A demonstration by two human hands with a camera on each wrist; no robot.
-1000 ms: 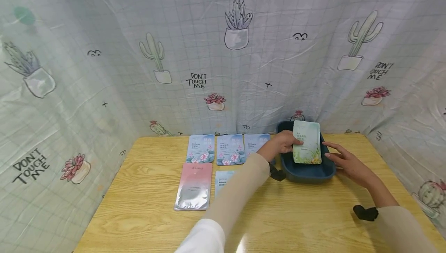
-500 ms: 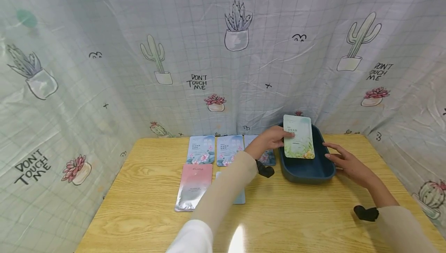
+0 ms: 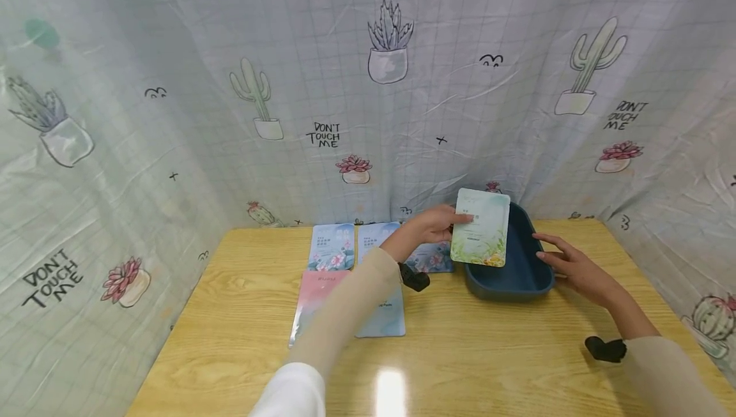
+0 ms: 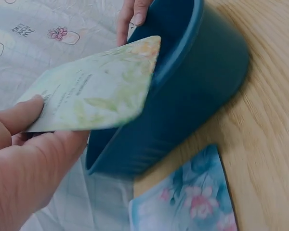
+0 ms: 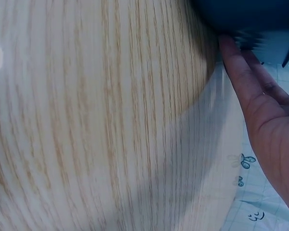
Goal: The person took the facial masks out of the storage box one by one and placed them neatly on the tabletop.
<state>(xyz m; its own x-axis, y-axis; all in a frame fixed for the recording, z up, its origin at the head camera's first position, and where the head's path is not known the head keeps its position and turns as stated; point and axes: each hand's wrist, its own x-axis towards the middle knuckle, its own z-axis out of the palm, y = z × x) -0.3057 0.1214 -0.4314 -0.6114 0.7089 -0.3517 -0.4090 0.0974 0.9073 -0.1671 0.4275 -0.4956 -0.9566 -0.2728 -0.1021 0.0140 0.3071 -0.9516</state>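
Note:
My left hand (image 3: 430,224) pinches a pale green sheet mask packet (image 3: 486,233) by its left edge, thumb on the printed face. The packet is tilted over the left side of a dark blue plastic bin (image 3: 510,293), apart from the table. In the left wrist view the thumb (image 4: 26,114) lies on top of the packet, with fingers beneath. My right hand (image 3: 582,276) touches the bin's right side, fingers fairly straight at the rim and outer wall. The right wrist view shows fingers (image 5: 242,72) against the bin's lower wall. Part of the bin's inside is hidden by the packet.
Three blue floral packets (image 3: 331,248) stand in a row left of the bin, partly covered by the left arm. Before them lie a pink-and-silver packet (image 3: 313,289) and a light blue packet (image 3: 385,318) on the wooden table (image 3: 460,353). A printed curtain (image 3: 287,85) hangs behind.
My left hand has moved left with the green packet, from over the bin's middle to its left side. The right hand stays at the bin's right side.

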